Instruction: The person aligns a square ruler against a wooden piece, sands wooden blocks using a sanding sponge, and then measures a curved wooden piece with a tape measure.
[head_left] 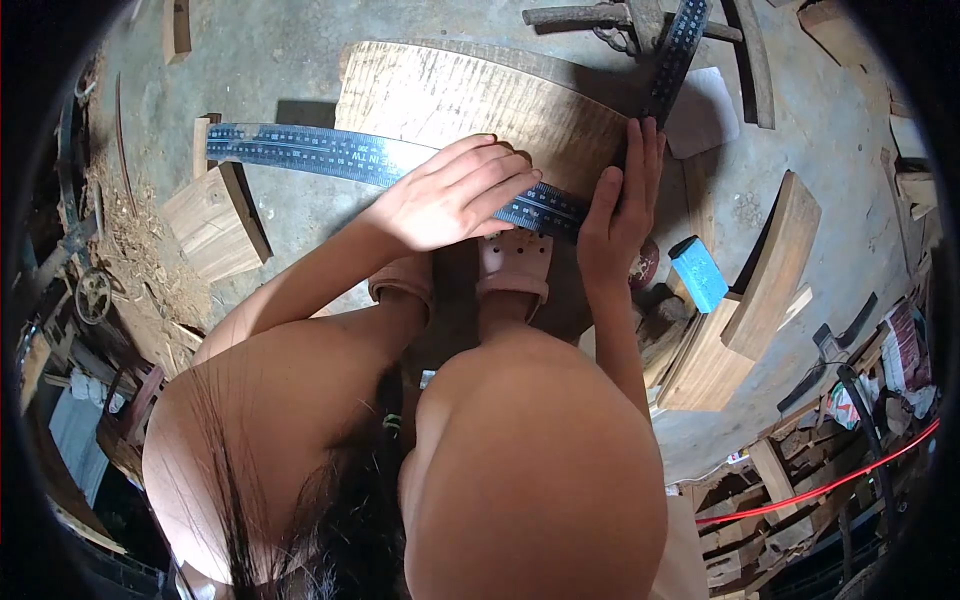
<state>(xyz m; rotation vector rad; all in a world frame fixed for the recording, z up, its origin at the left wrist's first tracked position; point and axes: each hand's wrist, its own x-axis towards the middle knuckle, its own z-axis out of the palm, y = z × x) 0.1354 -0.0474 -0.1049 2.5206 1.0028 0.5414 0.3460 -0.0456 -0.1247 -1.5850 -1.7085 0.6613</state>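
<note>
A black metal carpenter's square (290, 148) with white scale marks lies against the near edge of a thick, light wooden board (470, 95). My left hand (455, 195) is laid across the long arm of the square, fingers together over it and onto the board's edge, holding it. At the board's right end, my right hand (620, 210) grips around the corner of the square, which it partly hides. Its thumb is apart from the straight fingers. Beyond them, the other arm of the square (682, 45) runs up and away.
A blue block-like object (699, 274) sits on wood pieces at the right, near a curved board (775, 265). At the left stands a wooden offcut (217, 222) beside wood shavings. A red hose (830, 488) crosses the lower right. My pink clogs (515, 262) are just below the square.
</note>
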